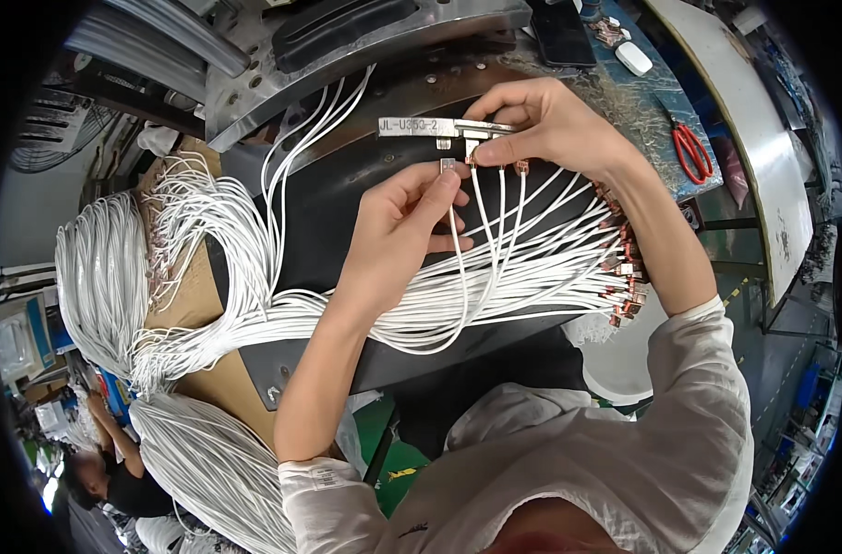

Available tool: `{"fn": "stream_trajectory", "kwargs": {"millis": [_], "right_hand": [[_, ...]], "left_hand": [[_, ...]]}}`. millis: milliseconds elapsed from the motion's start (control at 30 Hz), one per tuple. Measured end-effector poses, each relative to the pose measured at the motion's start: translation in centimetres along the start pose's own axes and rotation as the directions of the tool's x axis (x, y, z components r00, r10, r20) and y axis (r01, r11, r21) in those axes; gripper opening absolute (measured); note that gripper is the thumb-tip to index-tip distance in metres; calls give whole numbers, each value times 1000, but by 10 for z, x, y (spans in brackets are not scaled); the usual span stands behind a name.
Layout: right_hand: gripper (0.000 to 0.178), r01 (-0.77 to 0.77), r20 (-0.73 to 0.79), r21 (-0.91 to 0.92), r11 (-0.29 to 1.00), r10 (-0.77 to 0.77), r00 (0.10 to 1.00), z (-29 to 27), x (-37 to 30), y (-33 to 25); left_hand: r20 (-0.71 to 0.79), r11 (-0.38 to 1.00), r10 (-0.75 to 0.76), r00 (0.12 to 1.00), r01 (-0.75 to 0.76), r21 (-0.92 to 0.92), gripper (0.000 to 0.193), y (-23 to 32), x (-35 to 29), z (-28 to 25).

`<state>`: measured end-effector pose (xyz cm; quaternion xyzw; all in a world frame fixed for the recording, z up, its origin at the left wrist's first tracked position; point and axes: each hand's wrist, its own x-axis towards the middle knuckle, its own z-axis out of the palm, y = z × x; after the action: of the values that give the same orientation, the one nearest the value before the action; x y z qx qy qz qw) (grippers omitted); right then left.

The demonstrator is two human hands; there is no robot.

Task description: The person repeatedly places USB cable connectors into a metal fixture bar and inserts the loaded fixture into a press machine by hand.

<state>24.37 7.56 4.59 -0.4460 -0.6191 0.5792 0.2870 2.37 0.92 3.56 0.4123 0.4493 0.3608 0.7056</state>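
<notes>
The left hand [388, 231] pinches a metal connector [448, 165] on a white cable [459, 268]. Just right and farther, the right hand [559, 129] pinches a metal bar [416, 126].

My cables [532, 277] are plain white, the USB plug [448, 165] silvery, my shirt [569, 462] pale grey, the scissors' handles [682, 140] red.

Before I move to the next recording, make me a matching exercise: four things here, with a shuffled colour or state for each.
Things:
1. left hand
2. right hand
3. scissors
4. cables

Colour or state:
A. white, many bunched together
B. holding a metal bar
C. red handles
D. pinching a plug

Pairs: 1-D, 2-B, 3-C, 4-A
</notes>
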Motion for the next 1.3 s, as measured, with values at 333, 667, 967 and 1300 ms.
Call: {"fn": "stream_trajectory", "kwargs": {"millis": [333, 667, 967, 1300], "right_hand": [[33, -30, 139, -67, 997, 39, 990, -6, 4, -8], [32, 500, 203, -698, 512, -529, 824, -33, 95, -1], [27, 315, -53, -908, 276, -822, 567, -48, 190, 5], [31, 142, -165, -910, 390, -653, 739, -34, 135, -2]], "left_hand": [[-117, 975, 178, 977, -159, 157, 27, -1, 4, 2], [101, 152, 677, 729, -274, 950, 19, 36, 18, -37], [227, -315, 781, 582, 53, 948, 30, 37, 116, -40], [306, -90, 822, 480, -421, 903, 12, 49, 30, -39]]}}
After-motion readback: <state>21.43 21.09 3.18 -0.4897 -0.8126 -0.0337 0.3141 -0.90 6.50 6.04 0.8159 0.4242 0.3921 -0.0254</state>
